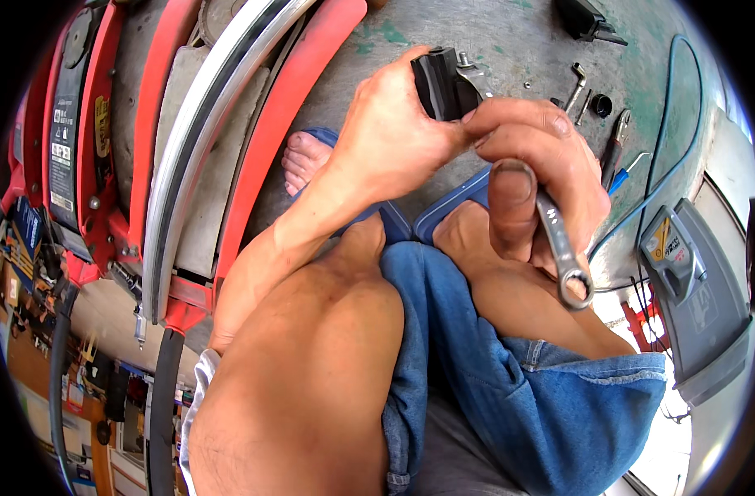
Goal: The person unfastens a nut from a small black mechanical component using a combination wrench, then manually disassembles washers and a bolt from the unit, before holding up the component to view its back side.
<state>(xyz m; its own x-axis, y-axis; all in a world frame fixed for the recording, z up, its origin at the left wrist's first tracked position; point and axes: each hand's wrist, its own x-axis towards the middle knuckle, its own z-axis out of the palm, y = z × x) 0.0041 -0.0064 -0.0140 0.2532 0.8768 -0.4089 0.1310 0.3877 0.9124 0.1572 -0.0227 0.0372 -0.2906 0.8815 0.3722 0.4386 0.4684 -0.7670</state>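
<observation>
My left hand (390, 140) is closed round a black block-shaped part (437, 84), holding it up above the floor between my knees and feet. A small metal bolt (463, 60) sticks out at the block's upper right side. In my right hand (543, 149) is a combination wrench (553, 227), gripped with curled fingers. Its ring end points down toward me; the open end lies beside the block, close to the bolt. Whether its jaw sits on the bolt cannot be made out. My two hands meet at the block's lower edge.
At right on the floor lie an angled socket wrench (577, 87), a black ring-shaped part (601, 105), pliers (616, 139), a blue-handled tool (621, 179) and a blue cable (698, 124). Another black part (587, 20) lies farther off. Red metal frames (291, 99) stand left; a grey casing (700, 281) right.
</observation>
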